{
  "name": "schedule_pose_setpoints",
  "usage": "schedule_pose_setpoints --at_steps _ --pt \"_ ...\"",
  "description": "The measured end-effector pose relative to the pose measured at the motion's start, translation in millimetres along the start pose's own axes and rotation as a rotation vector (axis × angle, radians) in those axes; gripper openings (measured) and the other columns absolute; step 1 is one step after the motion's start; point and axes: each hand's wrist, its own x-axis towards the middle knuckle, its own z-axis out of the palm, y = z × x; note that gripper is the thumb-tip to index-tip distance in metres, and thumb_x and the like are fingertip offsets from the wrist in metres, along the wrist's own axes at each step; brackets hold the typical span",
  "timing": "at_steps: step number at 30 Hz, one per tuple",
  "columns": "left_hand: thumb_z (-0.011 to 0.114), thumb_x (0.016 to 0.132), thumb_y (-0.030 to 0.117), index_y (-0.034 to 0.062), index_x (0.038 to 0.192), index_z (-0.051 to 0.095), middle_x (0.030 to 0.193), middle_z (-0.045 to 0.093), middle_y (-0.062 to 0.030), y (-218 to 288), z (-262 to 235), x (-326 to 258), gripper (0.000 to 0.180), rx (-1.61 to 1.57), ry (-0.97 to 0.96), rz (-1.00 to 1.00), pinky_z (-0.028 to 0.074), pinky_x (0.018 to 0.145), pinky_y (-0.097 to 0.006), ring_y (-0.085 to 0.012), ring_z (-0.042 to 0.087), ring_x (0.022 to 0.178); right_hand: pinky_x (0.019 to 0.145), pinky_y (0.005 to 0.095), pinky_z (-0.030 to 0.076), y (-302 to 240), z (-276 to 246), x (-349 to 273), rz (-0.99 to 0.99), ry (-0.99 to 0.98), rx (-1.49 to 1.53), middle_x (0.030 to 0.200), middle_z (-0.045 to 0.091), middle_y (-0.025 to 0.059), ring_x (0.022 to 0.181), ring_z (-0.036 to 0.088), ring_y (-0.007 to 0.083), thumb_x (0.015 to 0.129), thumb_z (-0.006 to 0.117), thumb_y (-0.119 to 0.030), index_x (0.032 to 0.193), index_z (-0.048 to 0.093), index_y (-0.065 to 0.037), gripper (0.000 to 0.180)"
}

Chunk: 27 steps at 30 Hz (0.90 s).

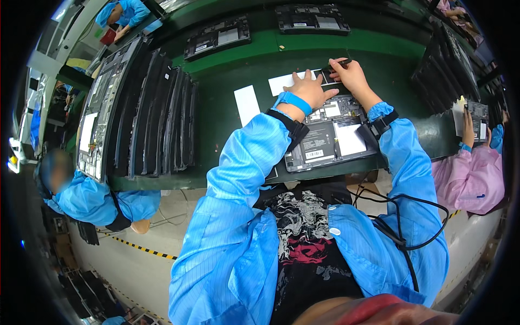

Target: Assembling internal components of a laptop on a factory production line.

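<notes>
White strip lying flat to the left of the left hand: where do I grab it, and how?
Probably pinch the middle of the long left edge of the white strip, coming from its left. It lies flat and looks thin on the green bench, so the edge may need lifting first. The left hand is over on its right.

Bright, even light across the bench (214,116) here, blue sleeves (246,151) catching a sheen, a white card (247,105) almost washed out! Glare flares from a lamp (13,161) far left, blur smears a co-worker's head (56,169), and edges bow hard toward a black rim.
</notes>
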Motion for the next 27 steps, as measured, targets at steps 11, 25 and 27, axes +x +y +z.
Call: schedule_pose_setpoints --at_steps 11,25,27 --pt "0.041 0.08 0.075 0.0211 0.143 0.036 0.151 0.019 -0.0163 -0.6 -0.6 -0.7 0.083 -0.028 -0.035 0.002 0.026 0.097 -0.073 -0.0508 0.01 0.137 0.067 0.0246 0.056 5.8 -0.2 -5.7 -0.025 0.049 0.082 0.085 0.068 0.0147 0.077 0.069 0.0175 0.088 0.065 -0.017 0.096 0.063 0.009 0.027" --pt "0.044 0.078 0.076 0.0215 0.142 0.037 0.152 0.019 -0.0143 0.6 -3.0 2.6 0.085 -0.031 -0.034 -0.03 0.027 0.098 -0.07 -0.0491 0.011 0.137 0.067 0.0251 0.056 1.7 0.7 -4.6 -0.032 0.037 0.123 0.083 0.068 0.0145 0.077 0.069 0.0184 0.087 0.065 -0.014 0.095 0.063 0.009 0.024" --pt "0.044 0.078 0.076 0.0217 0.141 0.04 0.152 0.021 -0.0145 0.6 -4.4 1.3 0.083 -0.024 -0.026 -0.025 0.029 0.098 -0.069 -0.049 0.014 0.137 0.067 0.0258 0.057 4.4 1.3 -2.1 -0.047 0.049 0.111 0.084 0.067 0.0154 0.077 0.069 0.0196 0.087 0.064 -0.012 0.096 0.063 0.009 0.023"
